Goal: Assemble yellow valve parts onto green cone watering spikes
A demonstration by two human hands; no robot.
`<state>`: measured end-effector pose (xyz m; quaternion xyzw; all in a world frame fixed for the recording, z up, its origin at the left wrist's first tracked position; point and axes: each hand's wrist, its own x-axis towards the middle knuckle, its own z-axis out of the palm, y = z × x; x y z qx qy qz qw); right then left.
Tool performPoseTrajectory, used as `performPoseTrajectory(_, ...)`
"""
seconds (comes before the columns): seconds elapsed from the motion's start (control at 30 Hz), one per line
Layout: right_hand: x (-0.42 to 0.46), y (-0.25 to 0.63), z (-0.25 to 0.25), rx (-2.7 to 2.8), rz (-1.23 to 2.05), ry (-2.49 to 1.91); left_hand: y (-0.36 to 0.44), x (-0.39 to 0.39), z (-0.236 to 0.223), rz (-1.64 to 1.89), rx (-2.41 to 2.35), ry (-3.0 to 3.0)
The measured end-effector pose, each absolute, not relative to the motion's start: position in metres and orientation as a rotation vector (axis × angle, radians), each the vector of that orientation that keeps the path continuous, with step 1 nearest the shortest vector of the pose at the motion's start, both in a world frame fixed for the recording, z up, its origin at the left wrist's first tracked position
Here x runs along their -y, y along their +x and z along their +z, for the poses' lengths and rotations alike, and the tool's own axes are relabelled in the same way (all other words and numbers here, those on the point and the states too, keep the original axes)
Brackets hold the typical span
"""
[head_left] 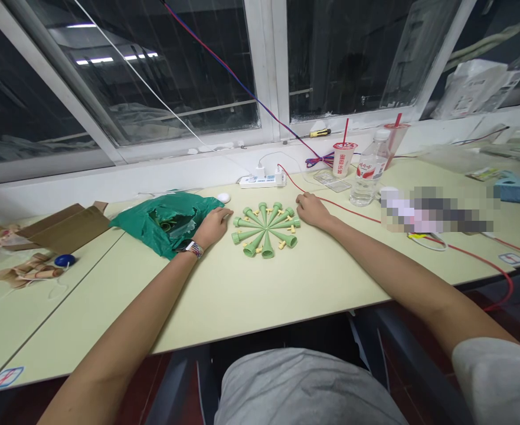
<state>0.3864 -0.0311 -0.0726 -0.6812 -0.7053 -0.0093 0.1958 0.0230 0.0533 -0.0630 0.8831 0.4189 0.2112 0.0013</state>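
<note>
Several green plastic watering spikes lie on the table in a ring, their points meeting in the middle and their wide ends outward. Small yellow valves sit between them. To the left of the ring, my left hand rests with its fingers stretched out, beside a torn green plastic bag that has more green pieces inside. My right hand lies on the table at the ring's right, fingers loosely bent and apart, holding nothing. Neither hand visibly grips a spike.
Behind the ring is a white power strip. A paper cup and a water bottle stand at the back right. A red cable crosses behind my right arm. Cardboard and wooden toys lie left.
</note>
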Motion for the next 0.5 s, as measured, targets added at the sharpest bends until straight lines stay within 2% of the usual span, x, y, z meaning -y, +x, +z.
performPoseTrajectory(0.5, 0.0327, 0.3848, -0.0715, 1.971, -0.028, -1.921, 0.0230, -0.0526, -0.0630, 0.646, -1.349, 2.763)
